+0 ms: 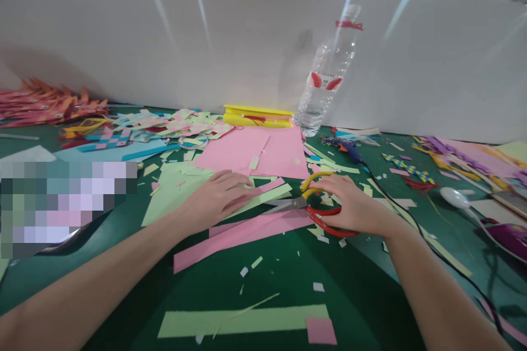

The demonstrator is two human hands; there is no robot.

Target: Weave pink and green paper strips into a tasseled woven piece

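Note:
My right hand (349, 203) has its fingers at the handles of a pair of scissors (329, 226), one handle yellow and the other red. The scissor blades point left, over a pink paper strip (242, 236) on the green table. My left hand (222, 194) lies with fingers stretched out, touching a stack of narrow paper strips. From under those fingers stick out a pink strip (269, 186) and a light green strip (263, 201). A light green sheet (164, 192) lies beneath the left hand. Behind both hands is a large pink sheet (280, 148).
A tilted plastic bottle (325, 79) leans against the white wall. A glue gun (346, 147) with a black cord lies to the right, near a white spoon-like object (455, 198). Woven paper pieces (189, 123) are heaped back left. Scraps and a green strip (242, 321) lie in front.

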